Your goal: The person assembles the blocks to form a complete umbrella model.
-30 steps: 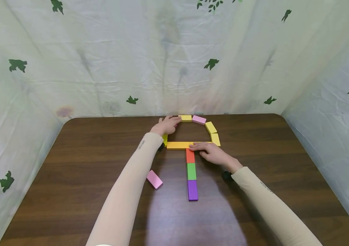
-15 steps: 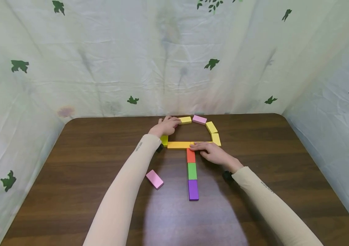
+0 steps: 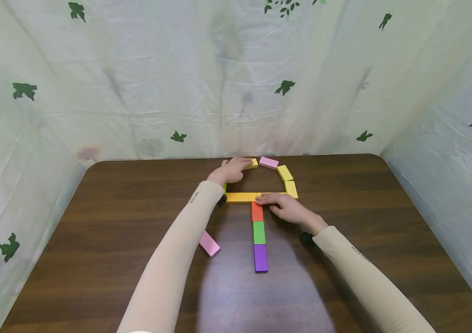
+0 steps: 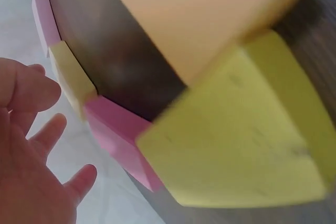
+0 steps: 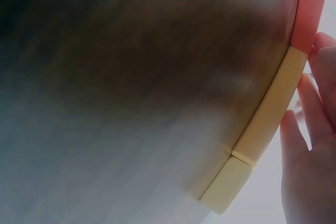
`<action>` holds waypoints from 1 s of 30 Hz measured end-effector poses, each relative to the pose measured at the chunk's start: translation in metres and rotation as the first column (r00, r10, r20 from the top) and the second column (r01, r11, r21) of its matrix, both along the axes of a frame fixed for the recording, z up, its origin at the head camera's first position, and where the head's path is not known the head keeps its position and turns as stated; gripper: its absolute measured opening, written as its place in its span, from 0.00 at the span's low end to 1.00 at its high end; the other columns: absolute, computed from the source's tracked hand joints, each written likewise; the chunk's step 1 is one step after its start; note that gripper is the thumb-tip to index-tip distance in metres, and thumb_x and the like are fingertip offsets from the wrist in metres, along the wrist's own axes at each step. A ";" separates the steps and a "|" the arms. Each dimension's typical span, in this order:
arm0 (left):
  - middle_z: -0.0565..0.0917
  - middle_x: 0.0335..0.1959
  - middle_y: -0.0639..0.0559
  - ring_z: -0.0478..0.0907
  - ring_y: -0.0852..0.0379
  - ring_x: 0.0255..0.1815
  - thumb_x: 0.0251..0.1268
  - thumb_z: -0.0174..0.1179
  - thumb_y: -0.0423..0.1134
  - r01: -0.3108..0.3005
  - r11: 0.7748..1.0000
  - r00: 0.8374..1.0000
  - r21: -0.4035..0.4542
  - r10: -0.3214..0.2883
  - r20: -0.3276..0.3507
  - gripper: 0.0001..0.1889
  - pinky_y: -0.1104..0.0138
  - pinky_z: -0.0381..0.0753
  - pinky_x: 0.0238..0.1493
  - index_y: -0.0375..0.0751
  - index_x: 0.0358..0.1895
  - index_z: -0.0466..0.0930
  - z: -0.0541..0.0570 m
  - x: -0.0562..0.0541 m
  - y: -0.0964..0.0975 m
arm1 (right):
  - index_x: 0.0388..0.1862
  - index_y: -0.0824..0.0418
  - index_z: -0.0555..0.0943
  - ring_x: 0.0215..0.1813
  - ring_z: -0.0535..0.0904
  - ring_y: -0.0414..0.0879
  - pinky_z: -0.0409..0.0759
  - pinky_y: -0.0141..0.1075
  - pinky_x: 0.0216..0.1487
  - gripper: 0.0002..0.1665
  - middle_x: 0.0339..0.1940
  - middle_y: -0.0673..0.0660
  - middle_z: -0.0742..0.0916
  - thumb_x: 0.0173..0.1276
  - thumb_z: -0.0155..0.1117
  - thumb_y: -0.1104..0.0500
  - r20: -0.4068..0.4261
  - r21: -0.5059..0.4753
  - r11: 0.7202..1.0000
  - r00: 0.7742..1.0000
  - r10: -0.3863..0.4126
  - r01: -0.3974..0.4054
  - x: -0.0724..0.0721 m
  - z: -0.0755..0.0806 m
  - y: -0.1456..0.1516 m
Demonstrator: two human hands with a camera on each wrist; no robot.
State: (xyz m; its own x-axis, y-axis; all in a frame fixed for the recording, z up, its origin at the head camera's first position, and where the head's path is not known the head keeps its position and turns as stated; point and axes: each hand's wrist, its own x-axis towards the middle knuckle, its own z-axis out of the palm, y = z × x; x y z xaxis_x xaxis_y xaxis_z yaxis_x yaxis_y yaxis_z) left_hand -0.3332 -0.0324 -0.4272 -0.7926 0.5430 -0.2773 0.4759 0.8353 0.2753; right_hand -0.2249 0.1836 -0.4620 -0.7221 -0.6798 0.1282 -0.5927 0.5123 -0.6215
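My left hand (image 3: 231,171) reaches over the top left of a block outline, its fingertips overlapping a pale yellow block (image 3: 254,163). In the left wrist view its fingers are spread, beside that pale yellow block (image 4: 73,77) and a pink block (image 4: 118,135). A greenish-yellow block (image 4: 236,129) fills the foreground there; in the head view the wrist mostly hides it. My right hand (image 3: 288,207) rests with extended fingers at the right part of the orange bar, beside the left orange block (image 3: 241,198) and over the top of a red block (image 3: 257,212).
Below the red block, a green block (image 3: 258,232) and a purple block (image 3: 261,258) continue the stem. A pink block (image 3: 269,162) and yellow blocks (image 3: 285,173) curve along the right. One loose pink block (image 3: 210,244) lies near the left sleeve. A cloth backdrop (image 3: 136,92) stands behind the table.
The pale yellow block at the top has turned slightly and come a little nearer. My left hand has shifted right over it, covering more of it. My right hand has stayed in place.
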 end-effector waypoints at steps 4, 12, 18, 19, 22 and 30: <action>0.52 0.76 0.59 0.43 0.55 0.75 0.69 0.38 0.29 0.028 1.000 1.000 -0.009 -0.028 0.006 0.31 0.47 0.43 0.69 0.52 0.75 0.54 0.001 -0.001 0.011 | 0.59 0.64 0.79 0.67 0.69 0.52 0.65 0.46 0.64 0.25 0.60 0.59 0.80 0.64 0.51 0.74 -0.002 0.002 1.000 1.000 -0.001 0.001 0.000 0.000 0.000; 0.49 0.77 0.58 0.41 0.52 0.76 0.66 0.40 0.28 0.068 0.996 0.997 -0.065 -0.069 -0.021 0.34 0.45 0.43 0.69 0.53 0.76 0.51 -0.003 -0.003 0.031 | 0.59 0.64 0.79 0.67 0.69 0.52 0.64 0.46 0.65 0.25 0.60 0.59 0.80 0.64 0.51 0.74 0.006 -0.008 1.000 1.000 0.009 -0.009 0.000 0.000 0.001; 0.52 0.76 0.57 0.42 0.50 0.76 0.66 0.41 0.29 0.065 0.994 0.997 -0.084 -0.068 -0.026 0.34 0.45 0.43 0.69 0.52 0.76 0.52 -0.004 -0.001 0.039 | 0.58 0.64 0.80 0.67 0.69 0.52 0.64 0.45 0.65 0.25 0.58 0.57 0.81 0.63 0.51 0.75 -0.007 -0.017 1.000 1.000 0.011 -0.011 -0.002 -0.002 0.001; 0.52 0.76 0.57 0.42 0.50 0.76 0.66 0.41 0.29 0.065 0.994 0.997 -0.087 -0.067 -0.027 0.34 0.45 0.43 0.68 0.53 0.76 0.53 -0.004 0.000 0.040 | 0.58 0.64 0.80 0.67 0.69 0.52 0.64 0.45 0.65 0.25 0.58 0.57 0.82 0.63 0.51 0.75 -0.007 -0.017 1.000 1.000 0.012 -0.012 -0.002 -0.002 0.001; 0.54 0.76 0.57 0.43 0.51 0.75 0.66 0.41 0.29 0.063 0.994 0.997 -0.084 -0.066 -0.028 0.34 0.45 0.44 0.68 0.53 0.76 0.54 -0.003 0.001 0.040 | 0.58 0.64 0.80 0.67 0.69 0.52 0.64 0.45 0.65 0.25 0.58 0.57 0.81 0.63 0.51 0.75 -0.007 -0.016 1.000 1.000 0.011 -0.011 -0.002 -0.002 0.002; 0.54 0.75 0.57 0.43 0.52 0.75 0.66 0.41 0.29 0.073 0.994 0.996 -0.082 -0.076 -0.036 0.33 0.45 0.45 0.68 0.53 0.76 0.54 -0.007 0.003 0.038 | 0.59 0.64 0.80 0.67 0.69 0.52 0.65 0.47 0.65 0.25 0.59 0.58 0.81 0.63 0.51 0.75 -0.009 -0.017 1.000 1.000 0.014 -0.014 -0.001 -0.001 0.002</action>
State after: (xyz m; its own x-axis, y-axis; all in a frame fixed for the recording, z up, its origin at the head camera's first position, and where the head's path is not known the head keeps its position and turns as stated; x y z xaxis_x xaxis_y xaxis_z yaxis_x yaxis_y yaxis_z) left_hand -0.3304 0.0057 -0.4344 -0.7619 0.5781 -0.2920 0.5468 0.8158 0.1882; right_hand -0.2257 0.1858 -0.4634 -0.7111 -0.6877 0.1464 -0.6053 0.4929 -0.6250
